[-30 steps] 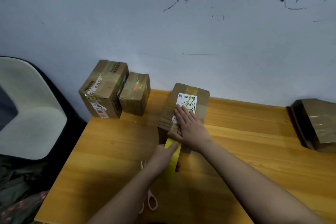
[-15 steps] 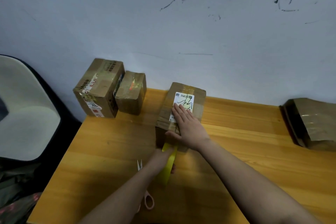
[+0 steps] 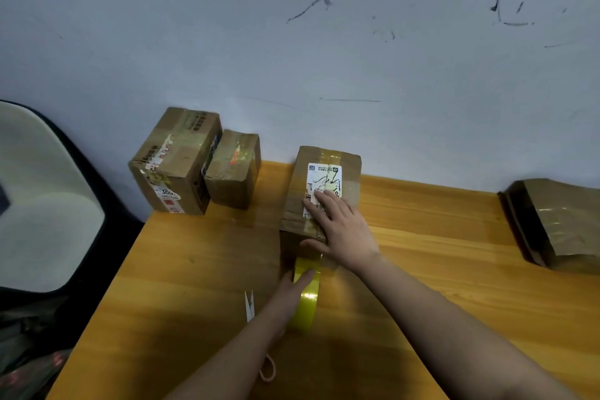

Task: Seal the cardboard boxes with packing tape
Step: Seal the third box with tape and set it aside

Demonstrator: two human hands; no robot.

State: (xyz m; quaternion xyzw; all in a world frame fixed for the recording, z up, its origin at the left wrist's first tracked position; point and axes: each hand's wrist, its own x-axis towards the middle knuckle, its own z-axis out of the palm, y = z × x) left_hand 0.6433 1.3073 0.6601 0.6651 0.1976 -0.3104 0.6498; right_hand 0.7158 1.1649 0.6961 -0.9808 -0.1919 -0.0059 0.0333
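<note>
Wood table point(image 3: 438, 230): R hand point(image 3: 344, 230) flat on box point(image 3: 350, 162), L grip point(image 3: 292, 289) round tape roll point(image 3: 306, 299)

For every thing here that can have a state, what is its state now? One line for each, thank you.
Labelled box: flaps closed, lying flat on the table.
Right hand: flat, pressing the box top.
Tape roll: held on edge by the left hand, against the box's near side.
Scissors: lying on the table, partly hidden by the left arm.
Two boxes at far left: closed, taped.
</note>
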